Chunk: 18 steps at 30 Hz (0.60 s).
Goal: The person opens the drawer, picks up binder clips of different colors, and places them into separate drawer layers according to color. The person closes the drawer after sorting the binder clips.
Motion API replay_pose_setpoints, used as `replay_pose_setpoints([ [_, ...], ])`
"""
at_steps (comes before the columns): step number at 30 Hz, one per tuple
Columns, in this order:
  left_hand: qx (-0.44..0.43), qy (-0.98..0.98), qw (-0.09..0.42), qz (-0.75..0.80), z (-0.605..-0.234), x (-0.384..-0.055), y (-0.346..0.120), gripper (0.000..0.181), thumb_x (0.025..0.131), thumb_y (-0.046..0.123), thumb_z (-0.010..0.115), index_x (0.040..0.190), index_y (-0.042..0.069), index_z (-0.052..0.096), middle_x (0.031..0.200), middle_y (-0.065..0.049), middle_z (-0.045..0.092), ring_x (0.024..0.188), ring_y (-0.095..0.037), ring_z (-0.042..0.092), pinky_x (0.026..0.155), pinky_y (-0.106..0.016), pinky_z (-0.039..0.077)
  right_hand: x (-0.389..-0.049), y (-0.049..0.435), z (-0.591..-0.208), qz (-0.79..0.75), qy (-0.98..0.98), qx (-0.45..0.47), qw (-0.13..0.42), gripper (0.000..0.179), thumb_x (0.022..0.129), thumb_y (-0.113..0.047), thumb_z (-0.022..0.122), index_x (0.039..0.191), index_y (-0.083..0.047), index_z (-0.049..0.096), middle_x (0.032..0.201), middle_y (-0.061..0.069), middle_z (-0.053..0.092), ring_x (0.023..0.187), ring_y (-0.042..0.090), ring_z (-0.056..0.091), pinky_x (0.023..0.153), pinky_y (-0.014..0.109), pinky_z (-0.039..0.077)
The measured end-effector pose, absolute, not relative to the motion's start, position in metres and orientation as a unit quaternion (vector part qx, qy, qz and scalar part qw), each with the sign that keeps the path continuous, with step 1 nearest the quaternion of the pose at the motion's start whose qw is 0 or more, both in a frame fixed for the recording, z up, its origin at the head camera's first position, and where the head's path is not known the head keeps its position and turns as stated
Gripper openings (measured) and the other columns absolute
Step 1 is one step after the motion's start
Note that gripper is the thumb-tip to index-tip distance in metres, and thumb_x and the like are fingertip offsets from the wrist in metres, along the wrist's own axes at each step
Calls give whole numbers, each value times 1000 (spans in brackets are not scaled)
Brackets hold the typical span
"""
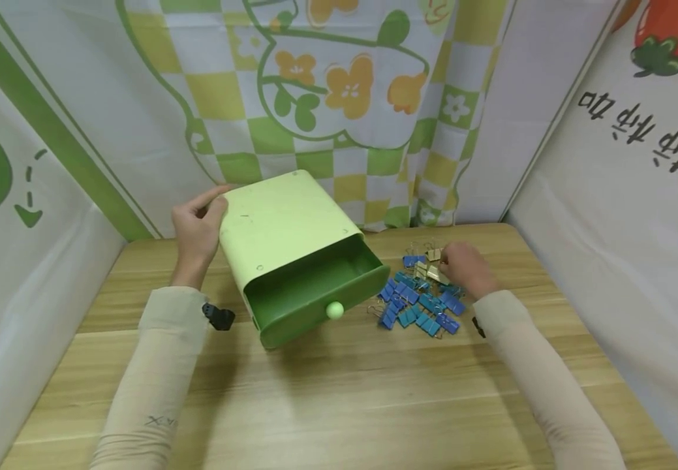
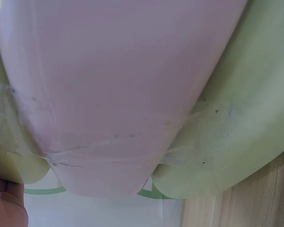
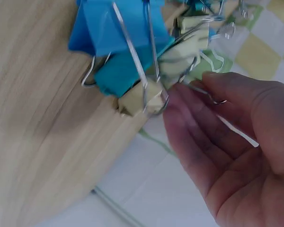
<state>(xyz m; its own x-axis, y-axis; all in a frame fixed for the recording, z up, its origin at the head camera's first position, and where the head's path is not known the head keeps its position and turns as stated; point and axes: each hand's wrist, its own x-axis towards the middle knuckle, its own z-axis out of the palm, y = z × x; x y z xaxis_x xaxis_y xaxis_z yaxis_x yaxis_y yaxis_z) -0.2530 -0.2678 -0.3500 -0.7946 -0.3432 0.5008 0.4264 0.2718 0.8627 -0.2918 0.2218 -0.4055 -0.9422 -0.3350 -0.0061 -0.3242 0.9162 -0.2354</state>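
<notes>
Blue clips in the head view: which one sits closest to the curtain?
The blue clip at the pile's back left, just left of the yellow clips. The other blue clips all lie lower in that view, farther from the curtain.

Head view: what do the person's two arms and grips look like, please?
The long, pale beige fabric left sleeve has small dark marks; the long right sleeve matches in colour. A small black device shows at the left wrist, a small dark piece at the right. The bare left grip and bare right grip wear no gloves.
</notes>
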Motion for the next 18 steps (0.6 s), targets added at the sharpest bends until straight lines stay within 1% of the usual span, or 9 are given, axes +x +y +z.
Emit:
replay_pose_setpoints([
  [3,-27,-734,317,-600,-350,-252,-268,31,101,19,60,120,6,80,61,16,66,45,-2,47,43,-18,39,-295,233,-406,-152,976,-151,30,22,100,-9,64,89,6,76,87,21,74,76,31,67,74,48,59],
  [5,-29,-735,317,-598,-350,-253,-268,31,101,18,60,121,6,80,57,14,63,43,-3,44,42,-18,36,-296,242,-406,-191,971,-137,41,22,100,-10,65,94,7,77,91,22,76,79,31,71,78,47,60],
  [7,-30,-736,316,-598,-350,-253,-268,31,101,18,60,121,5,80,56,14,61,42,-3,43,41,-18,35,-296,249,-406,-237,962,-115,65,24,101,-12,64,97,7,78,90,20,78,77,26,73,78,41,61],
  [9,-29,-737,315,-598,-350,-252,-268,31,101,18,60,121,5,80,55,13,60,42,-3,43,41,-18,34,-295,257,-406,-296,946,-93,94,26,103,-14,64,105,8,78,94,19,80,78,22,76,80,36,64],
  [10,-27,-737,314,-599,-350,-252,-269,31,101,18,60,121,6,80,56,13,61,42,-3,43,42,-18,35,-295,260,-406,-329,935,-79,112,27,104,-14,63,110,9,77,96,18,80,79,20,77,81,35,64],
  [13,-23,-738,312,-598,-351,-252,-269,31,101,19,61,121,6,80,59,15,64,44,-3,46,43,-18,38,-295,269,-407,-425,890,-41,160,34,106,-13,62,126,15,68,98,16,80,81,14,78,83,32,65],
  [16,-20,-739,315,-596,-351,-253,-269,30,101,19,61,121,7,81,62,16,66,46,-2,48,45,-17,40,-296,276,-408,-494,849,-16,188,40,107,-11,61,135,18,60,97,10,81,82,10,78,86,32,65],
  [18,-20,-739,316,-594,-351,-254,-269,30,100,19,61,120,7,81,62,17,66,46,-2,49,45,-17,40,-297,280,-408,-527,826,-5,201,42,108,-11,60,138,18,56,97,7,81,84,10,78,88,30,64],
])
